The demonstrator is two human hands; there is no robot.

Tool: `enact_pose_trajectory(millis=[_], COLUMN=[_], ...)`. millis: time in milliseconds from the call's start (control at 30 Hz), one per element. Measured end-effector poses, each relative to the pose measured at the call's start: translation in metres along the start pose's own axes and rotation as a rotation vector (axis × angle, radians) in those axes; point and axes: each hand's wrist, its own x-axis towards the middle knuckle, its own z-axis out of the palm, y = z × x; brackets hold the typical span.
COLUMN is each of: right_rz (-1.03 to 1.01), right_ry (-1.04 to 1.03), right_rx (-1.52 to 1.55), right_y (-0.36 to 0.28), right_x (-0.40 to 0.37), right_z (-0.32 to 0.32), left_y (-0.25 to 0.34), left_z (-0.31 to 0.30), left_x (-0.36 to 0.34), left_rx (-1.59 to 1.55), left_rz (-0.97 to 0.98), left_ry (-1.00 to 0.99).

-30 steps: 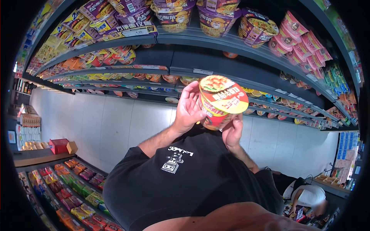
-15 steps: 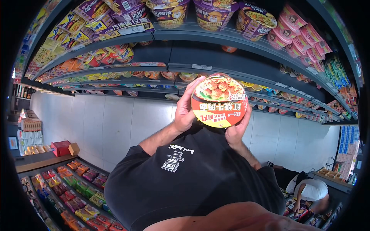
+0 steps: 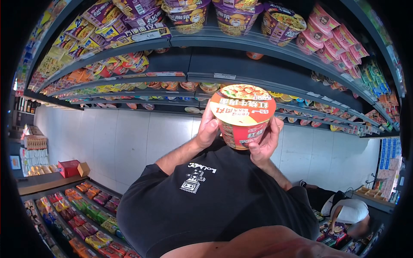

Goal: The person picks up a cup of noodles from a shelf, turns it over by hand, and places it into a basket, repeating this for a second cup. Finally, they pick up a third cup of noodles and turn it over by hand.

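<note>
Held up in front of my chest is an instant noodle cup [image 3: 243, 124], with a picture of noodles and meat on its red and yellow lid. Its lid is tilted, and part of the red side wall faces me. My left hand [image 3: 208, 129] grips the left side of the cup, thumb toward me. On the opposite side, my right hand [image 3: 266, 142] holds the wall with its thumb low near the base. Some fingers of both hands are hidden behind the cup.
Shelves ahead carry purple noodle cups [image 3: 235, 18] and pink cups [image 3: 333, 38]. Packaged snacks [image 3: 92, 210] fill a rack at lower left. A red box [image 3: 69, 168] sits on a counter. Another person in a white top [image 3: 350, 210] bends over goods at lower right.
The noodle cup has tipped so its side wall now shows below the lid. My right hand has turned with it. The other person's hand has shifted slightly over the goods.
</note>
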Motion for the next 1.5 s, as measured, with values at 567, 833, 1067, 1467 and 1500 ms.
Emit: enact_pose_trajectory(millis=[567,833,1067,1467,1500], right_rz=[-0.163,0.079,0.364,1.029,1.112], right_ry=[-0.062,-0.038,0.000,0.163,0.088], right_rx=[-0.115,0.284,0.354,0.896,0.906], right_y=[0.012,0.026,0.020,0.026,0.030], right_x=[0.005,-0.010,-0.014,0.007,0.014], right_z=[0.006,0.011,0.004,-0.001,-0.007], left_y=[-0.009,0.006,0.006,-0.005,-0.005], left_z=[-0.021,-0.008,0.003,0.002,-0.003], left_x=[-0.010,0.014,0.015,0.018,0.019], left_rx=[0.616,0.681,0.808,0.384,0.492], left_rz=[0.327,0.685,0.525,0.267,0.257], left_ry=[0.016,-0.210,0.037,0.042,0.019])
